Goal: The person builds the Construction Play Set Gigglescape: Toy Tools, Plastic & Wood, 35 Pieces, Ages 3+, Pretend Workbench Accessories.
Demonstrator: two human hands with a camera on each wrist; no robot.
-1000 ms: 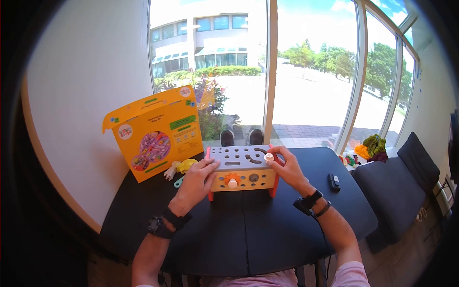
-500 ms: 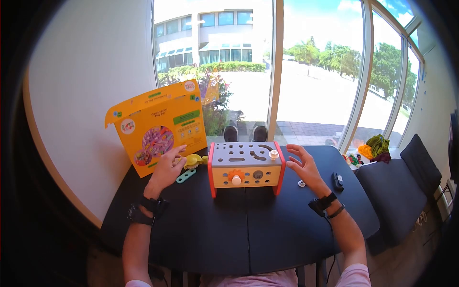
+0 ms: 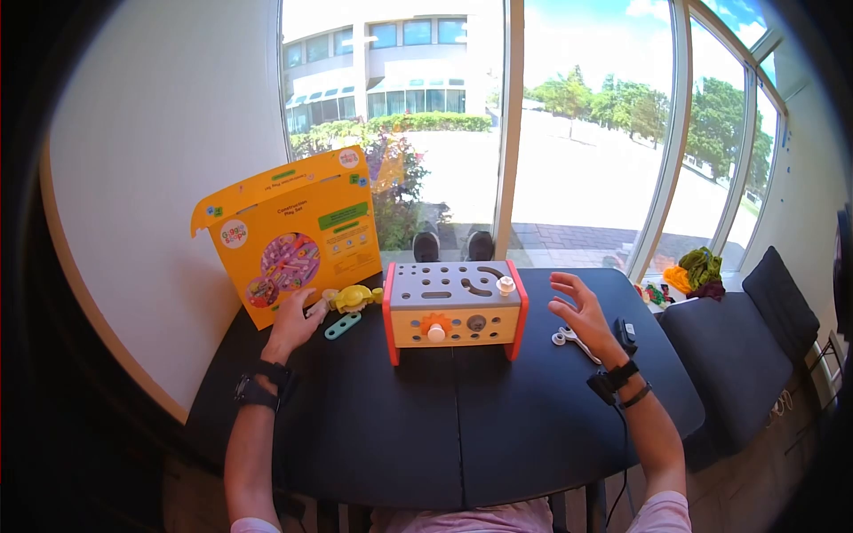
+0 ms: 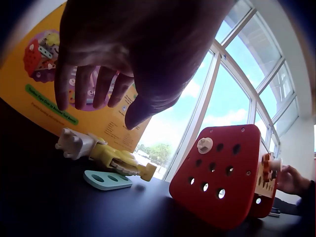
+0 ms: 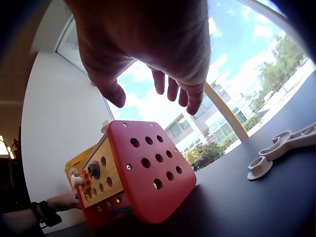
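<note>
A toy workbench (image 3: 455, 302) with a grey top, wooden front and red sides stands mid-table. A white bolt (image 3: 506, 285) sits in its top, and an orange gear (image 3: 428, 323) and a grey screw (image 3: 476, 322) on its front. To its left, my left hand (image 3: 293, 326) hovers with fingers extended, holding nothing, near a white piece (image 4: 76, 143), yellow pieces (image 4: 116, 157) and a teal strip with holes (image 4: 101, 183). My right hand (image 3: 585, 322), fingers spread and holding nothing, is above the table by a white toy wrench (image 5: 291, 142) and a white nut (image 5: 260, 169).
An orange cardboard box (image 3: 311, 200) stands at the back left against the wall and window. A small black device (image 3: 626, 334) lies right of the right hand. Beyond the table's right edge is a dark chair (image 3: 724, 342), with colourful items (image 3: 697, 274) behind it.
Both hands have left the workbench: the right let go of the white bolt and moved right, the left came off the top edge and moved left. The bolt stays in the top.
</note>
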